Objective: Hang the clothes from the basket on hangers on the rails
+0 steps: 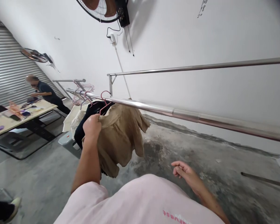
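Observation:
My left hand (pixel 92 126) is closed on the near shoulder of a tan shirt (pixel 121 130), just below the pink hanger (pixel 105 107) that carries it. The hanger's hook is over a shiny metal rail (pixel 149 107). Behind the tan shirt hangs a dark garment (pixel 82 126), then white ones (pixel 73 116), on the same rail. My right hand (pixel 182 169) hovers low over the floor with nothing in it, its index finger stretched out and the others loosely bent.
A second rail (pixel 189 67) runs along the white wall. Several more hangers (pixel 90 87) hang at the far left end. A grey stool (pixel 68 141) stands below the clothes. Farther left, a person (pixel 45 90) leans by a table (pixel 40 107) with small items. A wall fan (pixel 100 9) is above.

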### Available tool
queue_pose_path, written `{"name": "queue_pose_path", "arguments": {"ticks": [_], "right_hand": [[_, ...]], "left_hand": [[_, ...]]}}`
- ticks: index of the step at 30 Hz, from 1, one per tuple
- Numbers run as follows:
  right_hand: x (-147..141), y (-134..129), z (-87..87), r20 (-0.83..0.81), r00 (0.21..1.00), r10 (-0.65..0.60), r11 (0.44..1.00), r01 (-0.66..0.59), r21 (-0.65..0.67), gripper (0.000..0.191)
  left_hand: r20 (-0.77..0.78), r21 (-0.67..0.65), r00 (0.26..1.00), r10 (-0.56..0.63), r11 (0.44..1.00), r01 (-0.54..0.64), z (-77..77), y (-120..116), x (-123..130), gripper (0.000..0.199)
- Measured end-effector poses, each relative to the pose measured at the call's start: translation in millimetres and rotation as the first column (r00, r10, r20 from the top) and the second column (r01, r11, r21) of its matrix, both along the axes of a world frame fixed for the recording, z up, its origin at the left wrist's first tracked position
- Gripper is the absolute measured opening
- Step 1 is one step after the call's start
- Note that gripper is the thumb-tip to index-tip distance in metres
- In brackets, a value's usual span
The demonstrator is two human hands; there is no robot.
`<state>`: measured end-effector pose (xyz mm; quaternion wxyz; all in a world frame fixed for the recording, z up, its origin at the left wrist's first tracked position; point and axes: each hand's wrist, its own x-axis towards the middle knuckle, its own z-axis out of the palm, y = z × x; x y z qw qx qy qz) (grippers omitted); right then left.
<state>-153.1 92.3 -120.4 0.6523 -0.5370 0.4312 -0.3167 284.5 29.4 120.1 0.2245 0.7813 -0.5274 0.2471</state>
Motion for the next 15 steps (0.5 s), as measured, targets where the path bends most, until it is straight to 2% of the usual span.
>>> {"name": "queue_pose_path", "arguments": {"ticks": [4,8,11,15], "right_hand": [[-3.0,1.9,-10.4,0.021,0.999,-0.033,0.999,0.033,0.008,0.054],[-6.8,6.1,-14.3,0.023,0.998,-0.060,0.998,0.059,0.021,0.054],[-8.2,9.3,-10.6,0.000,0.997,-0.080,0.996,0.080,0.032,0.057],[-8.8,12.6,-5.5,-0.021,0.996,-0.092,0.995,0.093,0.046,0.058]], "left_hand": [[0.067,0.219,0.983,0.173,0.958,-0.183,10.8,1.3,3.2,0.031],[0.063,0.303,0.972,0.227,0.923,-0.236,17.9,6.5,4.1,0.027],[0.076,0.290,0.979,0.190,0.935,-0.204,18.1,13.7,-1.1,0.036],[0.083,0.170,0.988,0.130,0.975,-0.142,11.2,28.4,-23.5,0.054]]}}
